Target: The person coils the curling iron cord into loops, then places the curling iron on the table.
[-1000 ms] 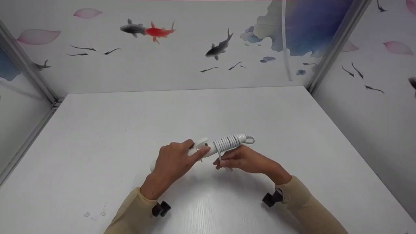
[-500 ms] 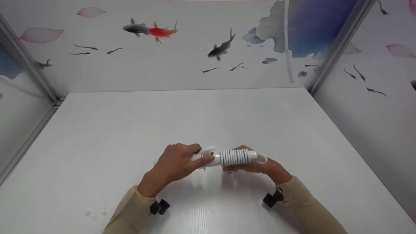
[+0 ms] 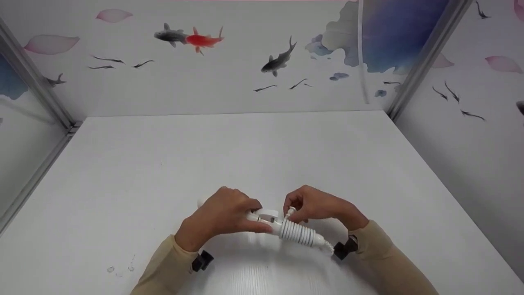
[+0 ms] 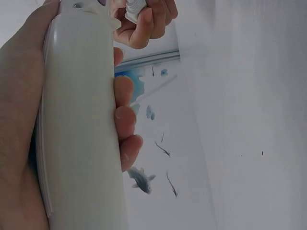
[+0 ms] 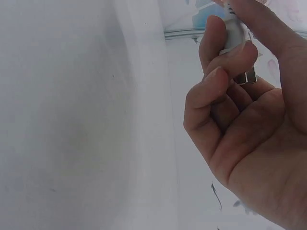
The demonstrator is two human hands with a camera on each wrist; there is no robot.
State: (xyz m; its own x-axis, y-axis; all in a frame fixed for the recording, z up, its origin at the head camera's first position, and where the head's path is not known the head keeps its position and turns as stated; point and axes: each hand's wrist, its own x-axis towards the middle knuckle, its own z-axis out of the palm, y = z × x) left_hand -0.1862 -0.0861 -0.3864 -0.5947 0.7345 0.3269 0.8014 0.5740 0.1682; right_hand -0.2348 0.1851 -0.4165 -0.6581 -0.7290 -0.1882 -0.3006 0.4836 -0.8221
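Observation:
My left hand (image 3: 227,213) grips a white curling iron (image 4: 84,120) round its barrel, fingers wrapped under and thumb along the side. A raised lever (image 3: 267,213) stands by the thumb. White cord (image 3: 298,232) is wound in tight coils round the handle, which tilts down to the right and ends in a small cord loop (image 3: 328,247). Above the coils my right hand (image 3: 315,203) pinches the white plug (image 5: 234,36) between thumb and fingers. Metal shows at the plug's end in the right wrist view. The other right fingers are curled.
A white table (image 3: 184,151) spreads under both hands, with small marks (image 3: 120,269) at the front left. Printed panels (image 3: 229,82) with fish and petals close the back and sides. Each wrist wears a black mount (image 3: 202,261).
The iron's coiled end has swung down, towards me. My right hand, beneath the coils half a second ago, is now above them on the far side, pinching the plug. The left hand keeps its grip.

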